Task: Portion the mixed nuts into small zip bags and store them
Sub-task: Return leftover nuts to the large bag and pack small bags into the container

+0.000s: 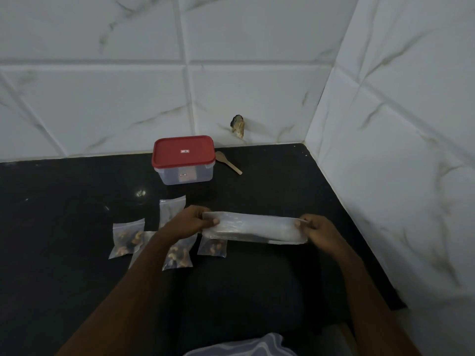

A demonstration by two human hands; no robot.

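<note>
**Head view: portions filled, storing step in hand**

Head camera looks down on a black counter (77,201) in a tiled corner. The left hand (191,222) and the right hand (317,231) each pinch one end of a large clear bag (254,227), thumb on top, holding it stretched flat between them just above the counter. It looks empty, and whether its mouth is open cannot be told.

Below and to the left lie the small zip bags. One with nuts (127,238) is farthest left, another (178,255) sits beside the left forearm, and a third (212,246) lies under the large bag's left end. A fourth (171,209) lies behind the left hand, its contents unclear. At the back stands the container (183,173) with its red lid (183,151) on, a wooden spoon (228,163) just beside it.

Portioning seems finished, and this looks like the start of storing. The next move probably calls for parting the large bag's mouth. One hand would then hold it open while the other gathers the small bags one by one, starting with the one nearest.
</note>
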